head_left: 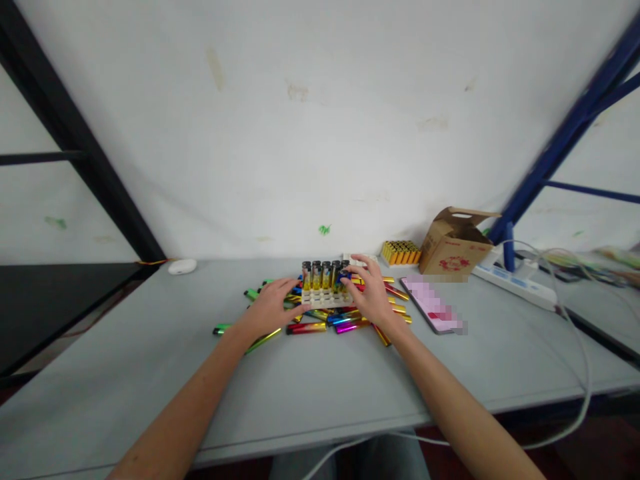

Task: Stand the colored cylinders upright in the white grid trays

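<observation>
Along the near edge of a smooth pale-grey tabletop, a thin white cable droops across the person's blue-grey trousers. Farther in, shiny metallic tubes in red, gold, green, blue and magenta lie scattered, crowding the front and both sides of a white plastic rack pierced with holes. That rack sits between the two hands and holds a row of upright black-topped golden tubes. At its left end, the left hand has thumb and fingers apart; how firmly they press, I cannot tell. The right hand pinches a dark blue tube between thumb and fingertips at the rack's right end (the lower part is hard to make out). To the right lies a flat phone with a pink screen, and beyond it a long white power strip. Farther back, a white tray carries tightly packed yellow cylinders, just beside a brown cardboard box with raised flaps, its inside too dark to read. A white rounded case rests far left, near the scuffed white wall.
</observation>
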A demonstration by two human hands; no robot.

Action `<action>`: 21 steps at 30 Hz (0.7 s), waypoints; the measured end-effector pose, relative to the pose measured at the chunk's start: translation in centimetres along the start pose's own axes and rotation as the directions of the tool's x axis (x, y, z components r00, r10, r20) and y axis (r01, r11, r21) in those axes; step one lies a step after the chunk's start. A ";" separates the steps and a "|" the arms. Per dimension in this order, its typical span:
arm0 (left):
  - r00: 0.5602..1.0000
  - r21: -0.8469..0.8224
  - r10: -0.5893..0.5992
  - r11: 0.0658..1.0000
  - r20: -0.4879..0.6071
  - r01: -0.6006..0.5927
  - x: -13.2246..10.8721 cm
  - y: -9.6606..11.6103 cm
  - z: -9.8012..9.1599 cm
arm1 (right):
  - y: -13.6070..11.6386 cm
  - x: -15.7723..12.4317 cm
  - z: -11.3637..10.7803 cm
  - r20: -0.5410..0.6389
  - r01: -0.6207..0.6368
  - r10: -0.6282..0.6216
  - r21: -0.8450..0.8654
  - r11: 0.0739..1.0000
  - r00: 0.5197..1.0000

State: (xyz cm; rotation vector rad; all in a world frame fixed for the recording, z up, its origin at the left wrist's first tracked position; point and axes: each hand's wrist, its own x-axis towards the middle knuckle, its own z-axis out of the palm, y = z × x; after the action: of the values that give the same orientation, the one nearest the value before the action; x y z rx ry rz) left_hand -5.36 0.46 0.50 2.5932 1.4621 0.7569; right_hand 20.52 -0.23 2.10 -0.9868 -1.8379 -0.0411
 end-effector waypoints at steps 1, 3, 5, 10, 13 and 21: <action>1.000 0.001 0.006 1.000 0.003 -0.006 0.0 0.0 0.0 | 0.0 0.0 0.0 0.000 -0.003 0.003 0.000 1.000 1.000; 1.000 0.003 0.013 1.000 0.010 -0.013 0.0 0.0 0.0 | 0.0 0.0 0.0 0.001 -0.006 0.006 0.004 1.000 1.000; 1.000 0.002 0.009 1.000 0.012 -0.009 0.0 0.0 0.0 | 0.1 0.0 0.0 0.004 -0.009 0.009 0.012 1.000 1.000; 1.000 0.001 0.005 1.000 0.004 -0.005 0.0 -0.1 0.1 | 0.0 0.0 0.0 0.021 -0.029 0.028 0.019 0.999 0.999; 1.000 0.001 -0.003 1.000 0.012 0.003 0.0 -0.1 0.0 | -0.1 0.1 0.0 0.020 -0.044 0.044 0.023 0.999 0.999; 1.000 0.007 -0.008 1.000 0.011 0.008 0.1 0.1 -0.1 | -0.1 0.1 0.0 0.078 0.002 0.002 -0.048 0.999 0.997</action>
State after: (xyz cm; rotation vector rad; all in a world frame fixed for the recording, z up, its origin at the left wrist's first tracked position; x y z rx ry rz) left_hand -5.32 0.52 0.69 2.5903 1.4744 0.7372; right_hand 20.41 -0.26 2.22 -1.0345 -1.9156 -0.0474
